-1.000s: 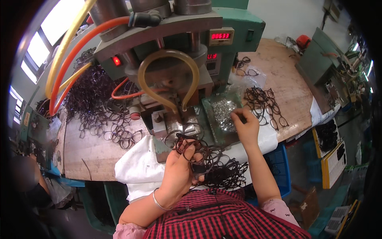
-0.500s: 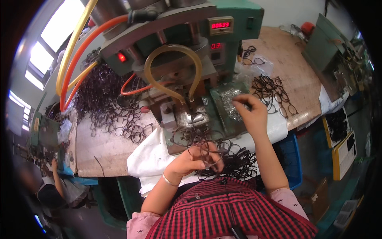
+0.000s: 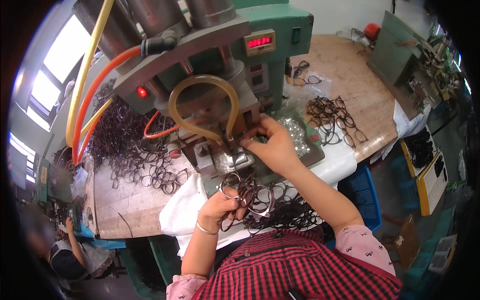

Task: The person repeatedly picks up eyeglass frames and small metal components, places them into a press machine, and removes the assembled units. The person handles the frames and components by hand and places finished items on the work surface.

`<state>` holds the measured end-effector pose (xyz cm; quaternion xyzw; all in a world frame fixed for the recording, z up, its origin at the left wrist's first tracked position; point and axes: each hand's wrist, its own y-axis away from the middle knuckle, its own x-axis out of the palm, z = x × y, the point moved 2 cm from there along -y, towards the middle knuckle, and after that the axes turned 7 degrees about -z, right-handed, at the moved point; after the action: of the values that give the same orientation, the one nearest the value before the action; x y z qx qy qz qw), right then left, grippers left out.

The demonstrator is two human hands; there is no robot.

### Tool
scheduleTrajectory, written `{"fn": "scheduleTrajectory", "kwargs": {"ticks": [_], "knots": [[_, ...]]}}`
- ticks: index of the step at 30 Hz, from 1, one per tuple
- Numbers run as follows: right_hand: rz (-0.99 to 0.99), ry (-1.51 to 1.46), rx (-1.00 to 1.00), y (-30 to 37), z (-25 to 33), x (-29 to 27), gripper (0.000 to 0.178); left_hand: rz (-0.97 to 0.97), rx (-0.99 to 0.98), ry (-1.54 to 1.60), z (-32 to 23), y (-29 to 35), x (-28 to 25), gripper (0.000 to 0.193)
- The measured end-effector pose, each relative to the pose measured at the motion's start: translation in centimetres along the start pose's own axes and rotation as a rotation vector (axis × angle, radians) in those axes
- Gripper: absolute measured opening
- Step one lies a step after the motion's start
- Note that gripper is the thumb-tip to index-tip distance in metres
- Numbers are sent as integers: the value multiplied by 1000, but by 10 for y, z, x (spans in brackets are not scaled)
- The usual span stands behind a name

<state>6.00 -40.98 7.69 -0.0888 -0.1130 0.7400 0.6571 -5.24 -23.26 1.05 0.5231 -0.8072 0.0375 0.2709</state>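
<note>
My left hand [image 3: 220, 207] is closed around dark eyeglass frames [image 3: 250, 192], held just in front of the press's metal work block [image 3: 232, 162]. My right hand [image 3: 274, 145] is at the right side of the press head, its thumb and fingers pinched close to the tooling below the yellow hose loop [image 3: 172, 102]. What those fingertips hold, if anything, is too small to make out. To the right of the block, small shiny metal pieces [image 3: 300, 140] lie in a green tray [image 3: 316, 156]. Below my hands, more dark eyeglass frames [image 3: 290, 215] are heaped near my checked apron.
The green press [image 3: 280, 30] stands over the wooden table [image 3: 120, 200]. A big heap of dark frames [image 3: 120, 125] lies to its left, a smaller pile [image 3: 327, 117] to its right. White cloth [image 3: 182, 200] covers the table's front edge; a blue crate [image 3: 367, 200] is below. A co-worker [image 3: 70, 250] sits far left.
My right hand has moved left from the tray of metal pieces to the press head. My left hand has shifted slightly left with the eyeglass frames. The view has shifted a little.
</note>
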Motion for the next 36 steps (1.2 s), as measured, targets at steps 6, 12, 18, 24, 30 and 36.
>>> {"fn": "scheduleTrajectory", "kwargs": {"ticks": [6, 12, 18, 24, 30, 36], "knots": [[49, 0, 18, 8, 5, 8, 44, 154, 45, 40, 3, -11, -8, 49], [-13, -107, 30, 15, 2, 15, 52, 238, -77, 142, 3, -15, -7, 28], [-60, -434, 217, 22, 2, 34, 56, 122, 192, 173, 19, 32, -7, 18], [-75, -307, 167, 28, 2, 28, 55, -521, 1075, -232, -80, 63, 57, 26], [-100, -573, 252, 32, -1, 43, 53, -904, 1070, -494, -135, 26, 38, 20], [-128, -401, 153, 38, 15, 31, 50, -968, 1129, -1053, -129, 37, 47, 21]]}}
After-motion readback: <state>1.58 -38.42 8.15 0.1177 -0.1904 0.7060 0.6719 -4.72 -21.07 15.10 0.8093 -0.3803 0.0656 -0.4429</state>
